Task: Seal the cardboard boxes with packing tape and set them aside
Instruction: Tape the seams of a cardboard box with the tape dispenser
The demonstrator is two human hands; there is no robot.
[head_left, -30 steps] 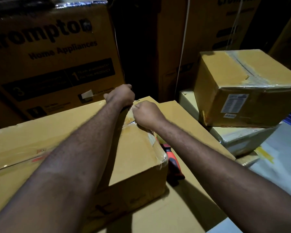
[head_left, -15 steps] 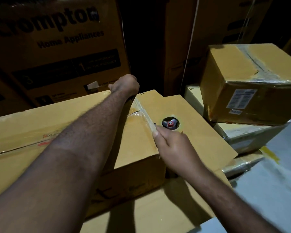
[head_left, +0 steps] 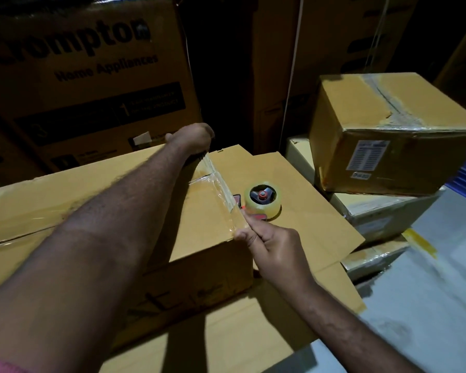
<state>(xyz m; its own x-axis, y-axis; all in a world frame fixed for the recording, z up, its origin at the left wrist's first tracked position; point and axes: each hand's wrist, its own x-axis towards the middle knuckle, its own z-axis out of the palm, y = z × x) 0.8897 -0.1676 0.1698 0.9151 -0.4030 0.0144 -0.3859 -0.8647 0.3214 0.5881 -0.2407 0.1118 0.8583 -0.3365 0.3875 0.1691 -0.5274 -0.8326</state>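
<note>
Head view: glossy clear tape (head_left: 222,191) crosses matte cardboard box (head_left: 38,203).

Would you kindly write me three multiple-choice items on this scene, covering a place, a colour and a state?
1. The tape roll is: A) just right of the box being taped B) on a chair C) in a bag.
2. The label on the stacked box is: A) green B) white C) pink.
3. The tape strip is: A) crumpled B) torn off C) stretched from left hand to the dispenser in the right hand.
A, it lies beside that box's right edge; B, the label is white; C, it spans both hands.
</note>
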